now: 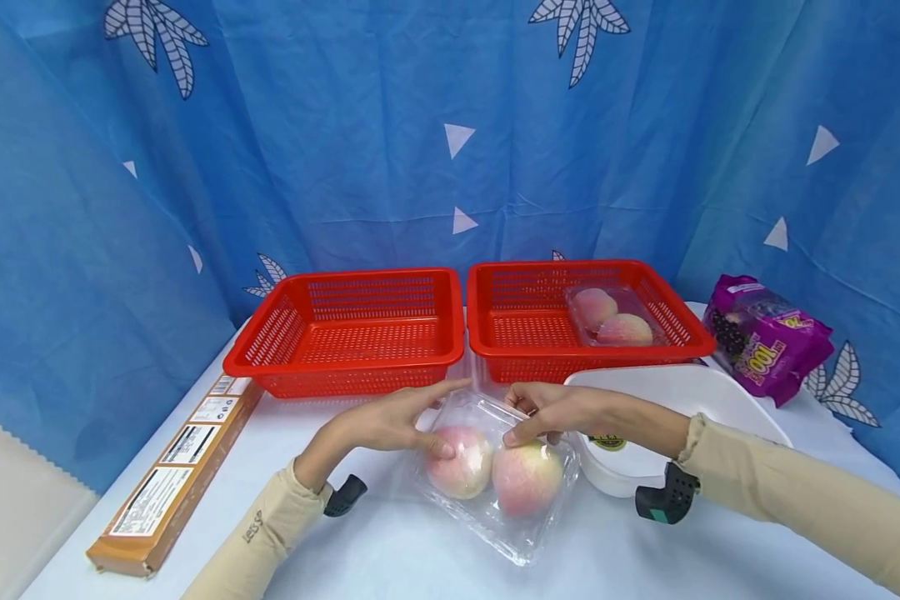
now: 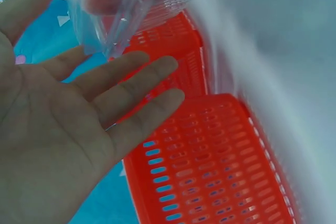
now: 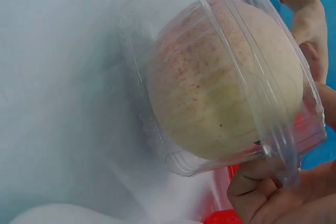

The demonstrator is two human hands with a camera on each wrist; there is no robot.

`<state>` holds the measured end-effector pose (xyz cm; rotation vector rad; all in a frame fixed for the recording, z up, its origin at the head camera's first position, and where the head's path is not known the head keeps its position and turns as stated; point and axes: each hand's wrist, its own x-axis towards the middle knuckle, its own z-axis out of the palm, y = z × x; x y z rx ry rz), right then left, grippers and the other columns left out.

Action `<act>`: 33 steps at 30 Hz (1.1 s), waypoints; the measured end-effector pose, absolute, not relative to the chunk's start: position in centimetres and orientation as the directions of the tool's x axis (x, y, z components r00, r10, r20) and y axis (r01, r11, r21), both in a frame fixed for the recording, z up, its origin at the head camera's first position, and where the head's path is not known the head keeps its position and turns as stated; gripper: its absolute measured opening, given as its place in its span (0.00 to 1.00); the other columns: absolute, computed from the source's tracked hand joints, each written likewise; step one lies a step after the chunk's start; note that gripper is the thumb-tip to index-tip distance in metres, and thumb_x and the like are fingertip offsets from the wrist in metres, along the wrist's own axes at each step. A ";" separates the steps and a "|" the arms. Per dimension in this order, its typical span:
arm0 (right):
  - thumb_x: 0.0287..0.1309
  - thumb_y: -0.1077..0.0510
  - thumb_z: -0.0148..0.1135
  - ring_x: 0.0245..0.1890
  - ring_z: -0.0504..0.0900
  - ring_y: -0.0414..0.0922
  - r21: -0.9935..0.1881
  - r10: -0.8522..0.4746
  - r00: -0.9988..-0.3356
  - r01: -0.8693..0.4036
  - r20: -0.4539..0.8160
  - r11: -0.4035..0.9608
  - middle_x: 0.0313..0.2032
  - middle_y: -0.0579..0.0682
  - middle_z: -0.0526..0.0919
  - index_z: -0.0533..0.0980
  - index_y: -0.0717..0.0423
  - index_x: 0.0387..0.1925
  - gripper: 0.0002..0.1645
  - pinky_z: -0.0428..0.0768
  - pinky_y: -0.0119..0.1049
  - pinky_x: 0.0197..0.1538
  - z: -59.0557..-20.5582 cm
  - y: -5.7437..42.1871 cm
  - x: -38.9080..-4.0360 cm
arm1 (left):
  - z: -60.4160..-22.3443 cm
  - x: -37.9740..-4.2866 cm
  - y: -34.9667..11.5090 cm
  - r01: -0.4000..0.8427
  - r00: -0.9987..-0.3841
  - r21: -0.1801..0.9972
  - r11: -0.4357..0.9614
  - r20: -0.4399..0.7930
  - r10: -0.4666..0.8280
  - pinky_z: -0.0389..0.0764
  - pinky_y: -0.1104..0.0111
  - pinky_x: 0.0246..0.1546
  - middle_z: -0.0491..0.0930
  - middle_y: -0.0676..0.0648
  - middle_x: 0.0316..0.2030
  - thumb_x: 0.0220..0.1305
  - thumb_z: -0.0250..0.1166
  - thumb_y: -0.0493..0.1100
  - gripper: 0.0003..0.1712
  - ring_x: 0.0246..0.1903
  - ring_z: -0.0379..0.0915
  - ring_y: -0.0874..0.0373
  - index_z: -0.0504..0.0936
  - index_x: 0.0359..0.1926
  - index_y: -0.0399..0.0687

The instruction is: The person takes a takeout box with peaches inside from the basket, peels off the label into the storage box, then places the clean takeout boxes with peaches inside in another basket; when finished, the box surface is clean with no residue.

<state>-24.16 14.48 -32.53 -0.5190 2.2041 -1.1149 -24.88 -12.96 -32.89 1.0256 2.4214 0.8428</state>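
Observation:
A clear plastic clamshell (image 1: 487, 531) holding two pink-and-yellow peaches (image 1: 527, 479) is tilted above the white table, in front of the baskets. My right hand (image 1: 562, 410) grips its far right edge, thumb on top and fingers curled beneath. In the right wrist view one peach (image 3: 220, 82) shows close up through the plastic. My left hand (image 1: 393, 419) is at the pack's left side, its thumb over the lid by the left peach (image 1: 460, 462). The left wrist view shows the fingers (image 2: 136, 95) of that hand stretched out, palm visible, below the clear plastic.
Behind stand two red baskets; the left basket (image 1: 345, 367) has nothing in it, the right basket (image 1: 592, 352) holds another peach pack (image 1: 624, 329). A white tub (image 1: 667, 379) sits under my right forearm. A purple bag (image 1: 768, 342) lies far right, a long orange-brown box (image 1: 180, 475) left.

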 end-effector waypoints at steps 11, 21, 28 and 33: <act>0.53 0.55 0.67 0.35 0.74 0.47 -0.898 -0.596 -0.754 -0.021 -0.274 0.440 0.36 0.55 0.74 0.65 0.61 0.44 0.24 0.75 0.35 0.32 -33.1 15.4 -22.5 | -32.4 -24.7 -12.8 0.562 -0.659 0.630 0.535 -0.050 0.751 0.70 0.53 0.61 0.67 0.52 0.66 0.65 0.63 0.51 0.39 0.62 0.67 0.54 0.56 0.73 0.62; 0.55 0.54 0.66 0.42 0.76 0.50 -0.935 -0.576 -0.781 0.028 -0.241 0.353 0.42 0.58 0.73 0.63 0.60 0.44 0.25 0.80 0.39 0.42 -33.1 16.8 -21.2 | -31.5 -24.6 -12.2 0.706 -0.687 0.450 0.547 0.247 0.683 0.75 0.61 0.57 0.78 0.52 0.57 0.69 0.58 0.42 0.23 0.56 0.74 0.58 0.73 0.64 0.54; 0.59 0.53 0.61 0.43 0.79 0.51 -0.952 -0.599 -0.769 0.042 -0.224 0.303 0.44 0.58 0.76 0.60 0.64 0.54 0.30 0.82 0.43 0.46 -32.6 18.9 -20.3 | -31.6 -26.6 -11.3 0.678 -0.732 0.344 0.650 0.401 0.551 0.72 0.56 0.60 0.74 0.49 0.58 0.70 0.56 0.48 0.22 0.60 0.69 0.54 0.73 0.63 0.50; 0.61 0.54 0.58 0.45 0.80 0.51 -0.964 -0.592 -0.782 0.042 -0.196 0.263 0.46 0.58 0.77 0.59 0.65 0.54 0.28 0.82 0.43 0.47 -32.1 20.5 -19.7 | -32.3 -29.9 -10.2 0.604 -0.789 0.347 0.718 0.388 0.476 0.64 0.50 0.65 0.67 0.45 0.65 0.71 0.53 0.55 0.29 0.65 0.62 0.48 0.69 0.67 0.48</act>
